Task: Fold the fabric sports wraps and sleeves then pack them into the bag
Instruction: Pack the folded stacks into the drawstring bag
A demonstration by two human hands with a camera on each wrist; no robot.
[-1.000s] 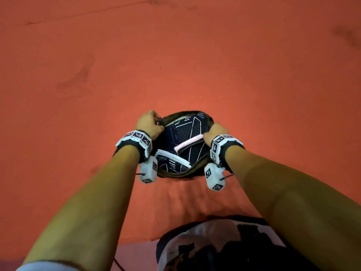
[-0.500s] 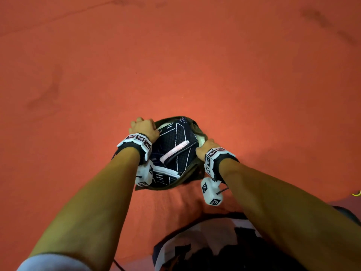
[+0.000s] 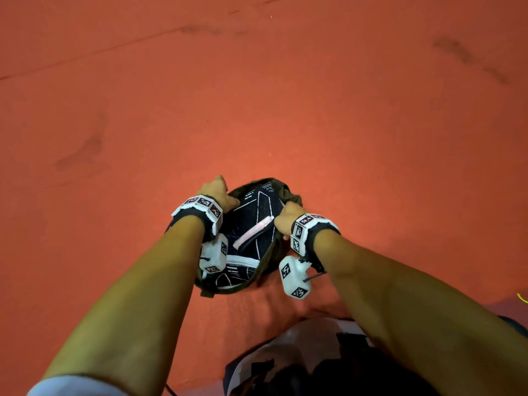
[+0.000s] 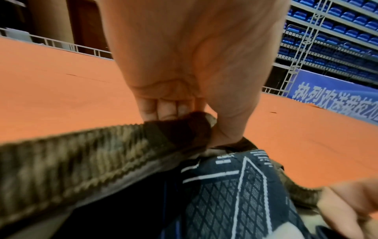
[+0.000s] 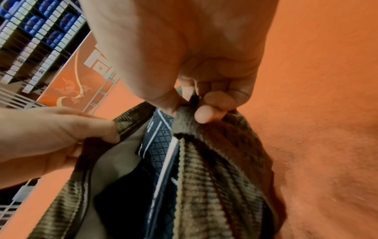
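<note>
On the orange floor [image 3: 285, 110], the left hand [image 3: 216, 191] and right hand [image 3: 287, 218] each clamp curled fingers [image 5: 206, 115] on opposite rims of the olive-brown corduroy bag [image 3: 281, 187], inside which the folded dark navy white-lined fabric sleeves [image 3: 254, 224] lie.

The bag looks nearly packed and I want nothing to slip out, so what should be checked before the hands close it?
1. Left hand grips the bag rim: ok.
2. Right hand pinches the opposite rim: ok.
3. Dark patterned wraps sit inside the mouth: ok.
4. Fabric below rim level: not ok, one end stands above the rim.
5. Stray pieces left on the orange floor: ok, none in view.
6. Zipper or fastener ready: cannot tell.
</note>
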